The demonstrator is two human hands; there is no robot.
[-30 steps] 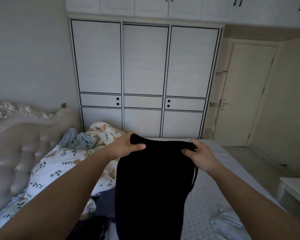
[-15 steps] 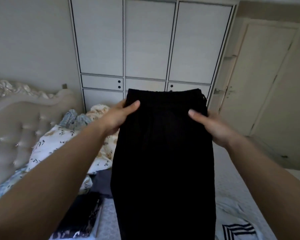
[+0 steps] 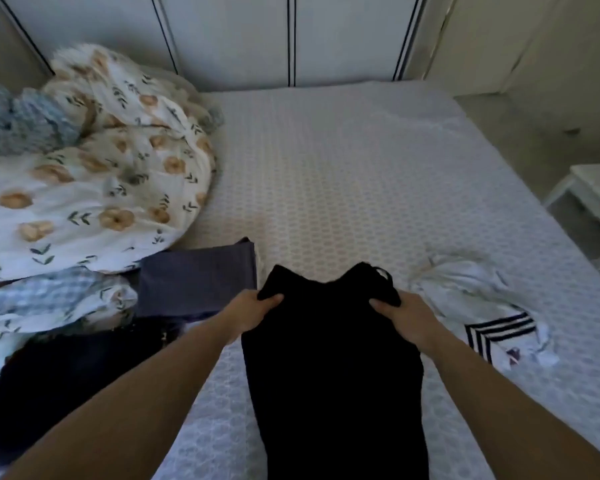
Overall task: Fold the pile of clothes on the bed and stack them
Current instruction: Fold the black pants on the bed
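Note:
A black garment [image 3: 333,368], long and narrow, hangs down over the near part of the bed [image 3: 343,174]. My left hand [image 3: 253,313] grips its top left corner and my right hand [image 3: 402,317] grips its top right corner, where a thin drawstring loop sticks out. To the left lie a folded purple-grey garment [image 3: 198,282] and a dark navy piece [image 3: 66,375]. A crumpled white garment with black stripes [image 3: 478,306] lies on the bed to the right.
A flowered duvet [image 3: 94,174] is bunched up at the left with a blue checked cloth [image 3: 21,119] on it. White wardrobe doors [image 3: 291,32] stand beyond the bed. A white side table [image 3: 596,199] stands by the right edge.
My hands have brought the black garment down from chest height to just above the bed. My view has tipped down from the wardrobe to the mattress.

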